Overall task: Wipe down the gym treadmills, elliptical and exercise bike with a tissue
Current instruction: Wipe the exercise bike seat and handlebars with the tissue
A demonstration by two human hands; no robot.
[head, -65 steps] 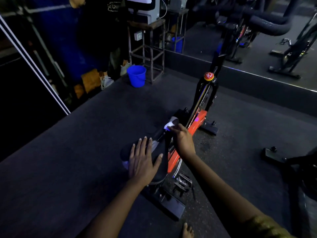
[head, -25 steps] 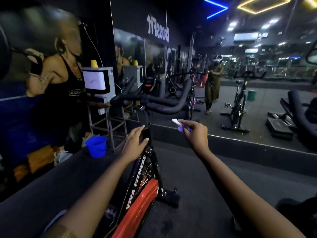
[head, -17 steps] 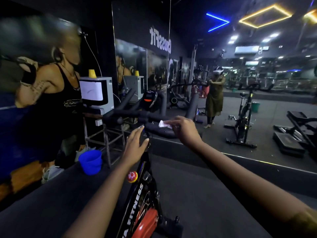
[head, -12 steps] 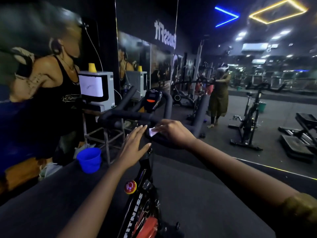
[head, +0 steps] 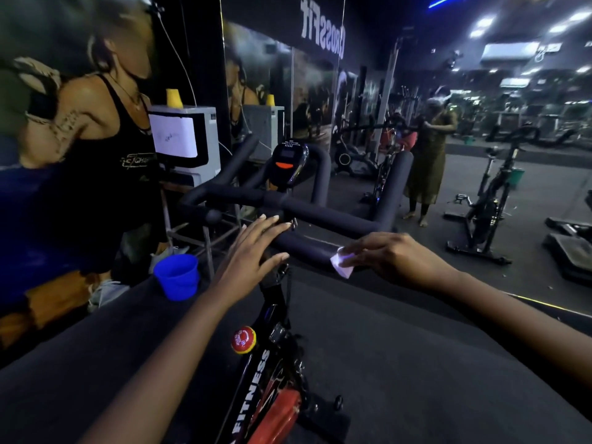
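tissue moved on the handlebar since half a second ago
Yes: the tissue slid rightward along the handlebar, from under the console toward its right bend.

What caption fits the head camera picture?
Right hand holds a tissue against the bike handlebar; left hand open beside it.
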